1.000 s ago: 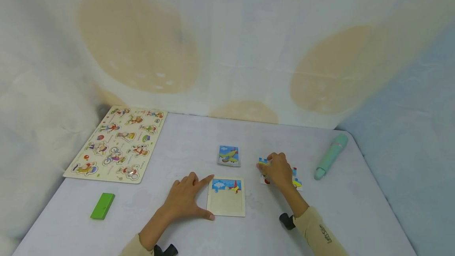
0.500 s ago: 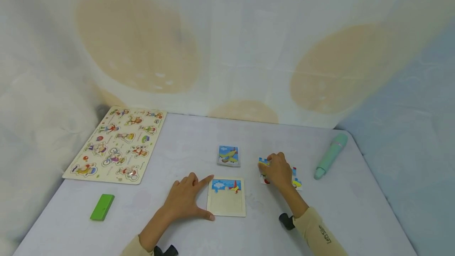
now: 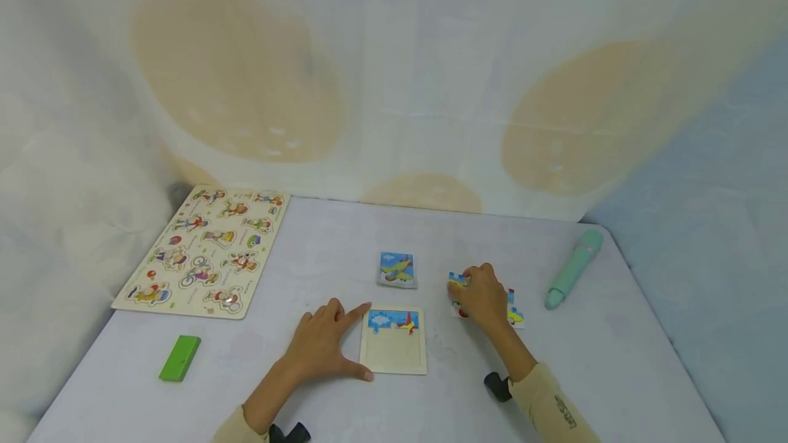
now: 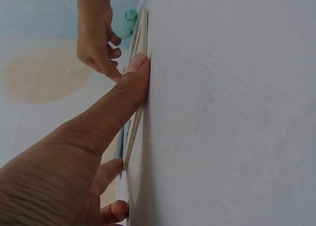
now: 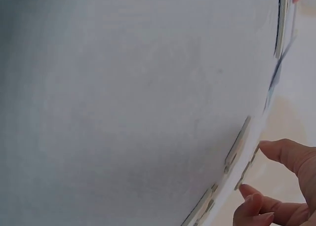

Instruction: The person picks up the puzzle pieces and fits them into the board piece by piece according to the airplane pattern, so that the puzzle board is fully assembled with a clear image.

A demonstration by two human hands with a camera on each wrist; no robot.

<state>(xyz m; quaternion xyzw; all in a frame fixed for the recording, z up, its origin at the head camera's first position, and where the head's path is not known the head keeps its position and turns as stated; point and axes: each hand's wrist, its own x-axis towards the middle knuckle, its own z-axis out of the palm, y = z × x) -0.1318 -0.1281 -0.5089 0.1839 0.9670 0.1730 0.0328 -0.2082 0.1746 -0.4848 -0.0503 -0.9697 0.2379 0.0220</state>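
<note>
My left hand (image 3: 320,340) holds a wooden puzzle board (image 3: 394,354) by its left side, forefinger at the far corner and thumb at the near one. The board's top row carries blue sky pieces (image 3: 382,320) with a red and yellow plane tail; its lower part is bare wood. Over to the right, my right hand (image 3: 483,296) pinches a blue and yellow puzzle piece (image 3: 457,279) between thumb and forefinger. That piece (image 5: 247,168) appears edge-on between the fingertips in the right wrist view. Other loose pieces (image 3: 515,318) lie partly hidden beneath this hand.
A small picture of a yellow plane (image 3: 397,269) lies beyond the board. At the left are a large peg puzzle (image 3: 212,251) with printed figures and a green block (image 3: 180,358). A mint green cylindrical object (image 3: 572,270) lies at the right on the white table (image 3: 431,409).
Both hands keep nearly the same places, the left at the board and the right at the piece. The head view shifts very slightly.
</note>
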